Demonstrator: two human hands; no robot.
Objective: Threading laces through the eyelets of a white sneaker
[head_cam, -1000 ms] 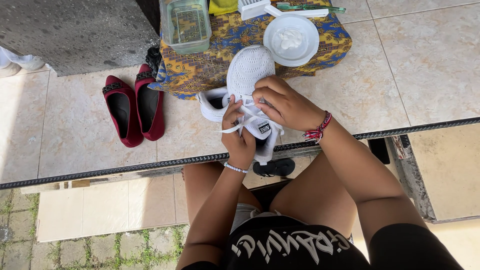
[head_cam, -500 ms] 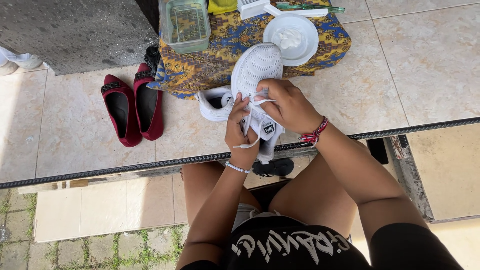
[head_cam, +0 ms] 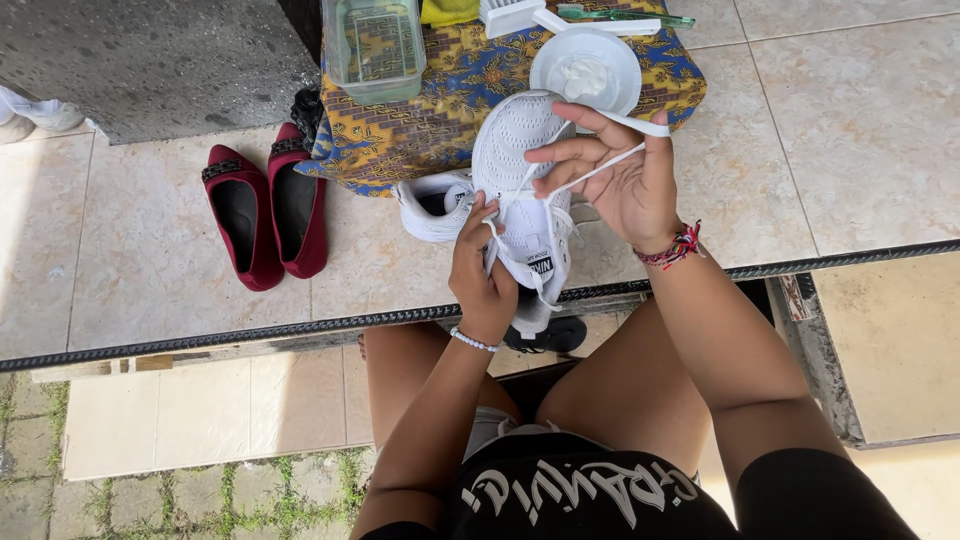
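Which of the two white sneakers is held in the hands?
The white mesh sneaker with its lace pulled out, gripped by the left hand. The other white sneaker lies on the tiled floor.

You hold a white sneaker (head_cam: pixel 525 190) with a matt knitted mesh upper, and its flat woven lace (head_cam: pixel 600 165) runs through your right hand (head_cam: pixel 625 185); your left hand (head_cam: pixel 485 285) grips the padded cloth tongue. The patterned cloth (head_cam: pixel 450 95) under the glossy white plastic lid (head_cam: pixel 588 70) and clear plastic box (head_cam: pixel 372 45) looks like printed cotton. The red flats (head_cam: pixel 262 205) appear suede-matt, and the floor tiles (head_cam: pixel 850 130) are smooth with a faint sheen.
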